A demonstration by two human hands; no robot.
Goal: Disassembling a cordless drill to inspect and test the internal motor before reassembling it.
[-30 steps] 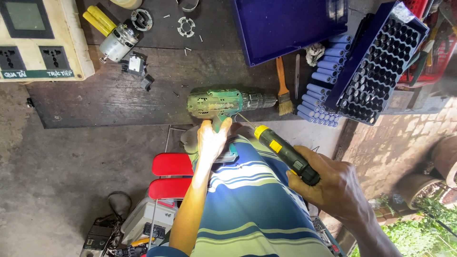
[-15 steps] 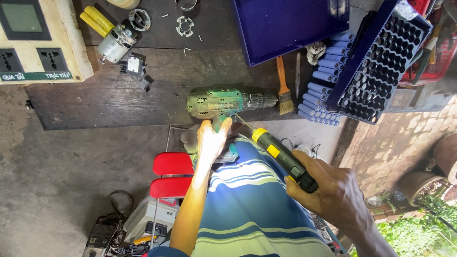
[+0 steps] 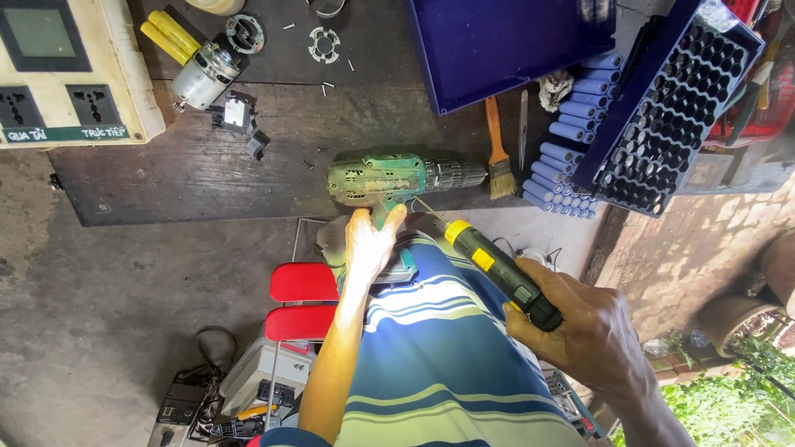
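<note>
A person leans over a dark wooden surface [image 3: 166,174] with a green cordless drill [image 3: 389,175] lying on its side at centre frame, chuck pointing right towards a small brush [image 3: 497,153]. The left hand [image 3: 370,244] reaches up from the lower middle, its fingers wrapped around the drill's handle just past the surface's near edge. The right hand [image 3: 592,335], at lower right, is closed around the black grip of a yellow-collared screwdriver [image 3: 497,271]. The thin shaft slants up and left to the drill's body beside the handle; whether the tip sits in a screw cannot be told.

The step in hand looks like work on a casing screw near the handle, with the left hand bracing the tool. The next move would call for a firm hold on the handle and the shaft kept in line with the screw, so the tip does not slip across the casing.

A small motor [image 3: 203,76] and loose screws lie at upper left beside a cream socket box [image 3: 74,74]. Blue cells [image 3: 567,157] are stacked at right between a blue tray [image 3: 497,50] and a black cell holder [image 3: 671,108].

Against the frame from a second ago, little differs. The drill lies in the same spot, the left hand keeps its hold, and the right hand sits a shade lower, with the screwdriver on nearly the same slant.
</note>
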